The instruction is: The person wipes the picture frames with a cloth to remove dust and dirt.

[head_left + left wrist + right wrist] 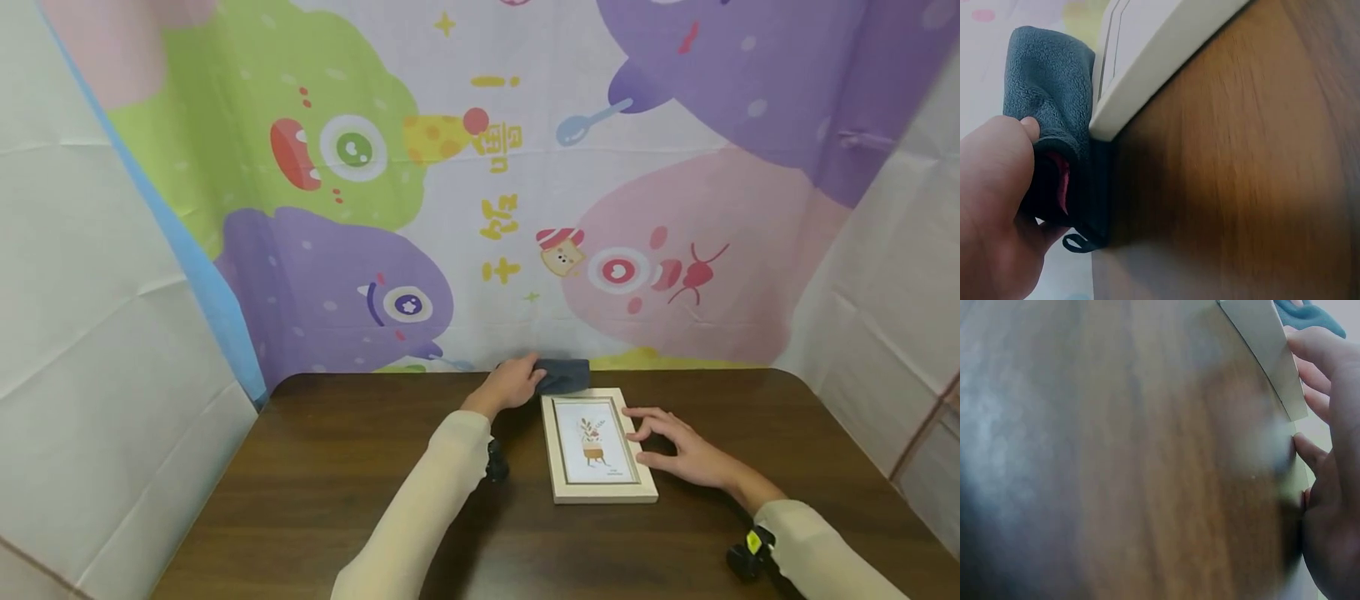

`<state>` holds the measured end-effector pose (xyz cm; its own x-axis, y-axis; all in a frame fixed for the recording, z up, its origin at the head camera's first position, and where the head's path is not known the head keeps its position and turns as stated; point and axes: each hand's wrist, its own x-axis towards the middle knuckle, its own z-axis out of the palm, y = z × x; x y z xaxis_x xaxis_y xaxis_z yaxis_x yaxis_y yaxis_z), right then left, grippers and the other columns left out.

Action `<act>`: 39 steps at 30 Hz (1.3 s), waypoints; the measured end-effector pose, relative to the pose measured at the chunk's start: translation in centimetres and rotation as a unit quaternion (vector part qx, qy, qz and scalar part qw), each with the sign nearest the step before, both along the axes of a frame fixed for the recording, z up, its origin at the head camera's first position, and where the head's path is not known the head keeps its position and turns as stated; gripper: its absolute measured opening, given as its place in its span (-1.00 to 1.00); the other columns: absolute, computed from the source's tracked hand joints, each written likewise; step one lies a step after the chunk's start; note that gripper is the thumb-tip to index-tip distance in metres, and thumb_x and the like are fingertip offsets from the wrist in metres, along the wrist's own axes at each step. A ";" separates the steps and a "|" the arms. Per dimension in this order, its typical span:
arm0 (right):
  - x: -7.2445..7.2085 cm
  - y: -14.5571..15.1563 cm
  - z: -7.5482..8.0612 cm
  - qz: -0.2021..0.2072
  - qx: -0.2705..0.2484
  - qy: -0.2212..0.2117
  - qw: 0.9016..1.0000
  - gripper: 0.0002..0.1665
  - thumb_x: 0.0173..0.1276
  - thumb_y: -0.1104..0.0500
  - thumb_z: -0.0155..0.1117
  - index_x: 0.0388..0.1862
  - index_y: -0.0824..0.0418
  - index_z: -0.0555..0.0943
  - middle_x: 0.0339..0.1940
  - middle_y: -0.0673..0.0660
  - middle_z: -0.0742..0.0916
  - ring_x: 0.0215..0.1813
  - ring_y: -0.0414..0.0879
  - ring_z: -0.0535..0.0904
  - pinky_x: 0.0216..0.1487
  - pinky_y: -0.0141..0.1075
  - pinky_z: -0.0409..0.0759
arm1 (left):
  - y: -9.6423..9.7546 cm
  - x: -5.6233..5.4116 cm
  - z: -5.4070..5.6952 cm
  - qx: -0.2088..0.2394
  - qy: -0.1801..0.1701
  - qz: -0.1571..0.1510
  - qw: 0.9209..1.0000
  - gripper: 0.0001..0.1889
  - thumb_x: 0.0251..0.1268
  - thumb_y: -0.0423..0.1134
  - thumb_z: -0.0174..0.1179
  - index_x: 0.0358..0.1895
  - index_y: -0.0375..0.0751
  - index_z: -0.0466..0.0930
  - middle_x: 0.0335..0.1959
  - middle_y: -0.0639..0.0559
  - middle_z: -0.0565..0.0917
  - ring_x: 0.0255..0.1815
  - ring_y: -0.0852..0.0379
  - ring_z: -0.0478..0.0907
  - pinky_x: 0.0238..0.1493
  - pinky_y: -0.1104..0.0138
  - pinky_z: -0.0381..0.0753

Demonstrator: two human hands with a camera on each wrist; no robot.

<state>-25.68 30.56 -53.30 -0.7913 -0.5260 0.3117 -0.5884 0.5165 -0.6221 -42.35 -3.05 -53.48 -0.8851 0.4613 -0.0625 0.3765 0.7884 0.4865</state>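
Observation:
A cream-coloured picture frame [562, 492] lies face up on the dark wooden table, showing a print of a plant in a pot on legs. My left hand [510, 385] grips a folded grey-blue cloth [564, 377] at the frame's far edge. In the left wrist view, the thumb presses on the fuzzy cloth [1047, 75]; a pink inner layer and a small hanging loop [1082, 244] show. Along the frame's right side, the fingertips and thumb of my right hand [693, 454] rest against the edge, spread apart. The right wrist view shows them at the frame's side [1272, 350].
The brown tabletop [337, 500] extends around the frame. Behind its far edge hangs a curtain [517, 325] printed with cartoon monsters. Pale sheets hang at the left [97, 333] and right [885, 325].

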 end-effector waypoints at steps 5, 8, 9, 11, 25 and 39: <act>0.2 0.1 0.2 -0.002 0.002 0.000 1.000 -0.75 0.52 0.20 0.55 -0.10 -0.13 0.67 0.60 0.30 0.64 0.60 -0.54 0.34 0.52 0.02 0.31 | -1.0 0.1 -0.4 0.012 0.008 0.006 1.000 -0.42 0.91 0.07 -0.06 0.75 -0.07 0.35 0.65 -0.15 0.61 0.67 -0.20 0.56 0.68 -0.12 0.53; 0.2 0.2 0.3 -0.001 0.004 0.005 1.000 -0.75 0.52 0.20 0.56 -0.09 -0.14 0.66 0.59 0.29 0.65 0.59 -0.52 0.36 0.48 -0.19 0.35 | -1.3 0.1 -0.7 0.013 0.011 0.009 1.000 -0.43 0.90 0.08 -0.06 0.74 -0.05 0.37 0.65 -0.12 0.61 0.67 -0.20 0.56 0.68 -0.12 0.53; 0.3 0.2 0.3 -0.003 0.005 0.007 1.000 -0.74 0.52 0.20 0.56 -0.09 -0.15 0.67 0.58 0.28 0.65 0.60 -0.51 0.37 0.46 -0.27 0.36 | -1.3 0.1 -0.8 0.010 0.014 0.010 1.000 -0.43 0.90 0.09 -0.06 0.73 -0.04 0.38 0.65 -0.11 0.61 0.66 -0.20 0.57 0.67 -0.12 0.55; 0.3 0.3 0.3 -0.002 0.006 0.010 1.000 -0.74 0.51 0.21 0.56 -0.09 -0.14 0.67 0.58 0.28 0.65 0.60 -0.49 0.38 0.45 -0.34 0.39 | -1.3 0.1 -0.8 0.009 0.018 0.010 1.000 -0.44 0.89 0.09 -0.04 0.72 -0.03 0.39 0.64 -0.10 0.62 0.65 -0.19 0.58 0.65 -0.13 0.56; 0.1 0.3 -0.1 -0.009 0.014 0.008 1.000 -0.74 0.52 0.18 0.56 -0.10 -0.15 0.65 0.60 0.29 0.64 0.60 -0.55 0.33 0.45 -0.26 0.40 | -1.2 0.1 -1.5 0.021 0.060 0.012 0.998 -0.50 0.90 0.07 -0.04 0.64 -0.02 0.45 0.44 -0.10 0.77 0.44 -0.19 0.75 0.48 -0.11 0.70; 0.0 0.2 0.2 -0.005 0.008 0.004 1.000 -0.74 0.49 0.19 0.58 -0.10 -0.13 0.66 0.58 0.29 0.65 0.60 -0.44 0.39 0.46 -0.31 0.33 | -3.1 -1.6 -1.3 0.062 0.141 0.018 0.988 -0.54 0.86 0.11 0.05 0.57 0.05 0.52 0.24 -0.11 0.86 0.24 -0.19 0.84 0.33 -0.10 0.77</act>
<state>-25.73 30.77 -53.08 -0.7944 -0.5221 0.3102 -0.5878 0.5324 -0.6091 -43.99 -6.13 -54.79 -0.8752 0.4181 0.2432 0.4836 0.7450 0.4596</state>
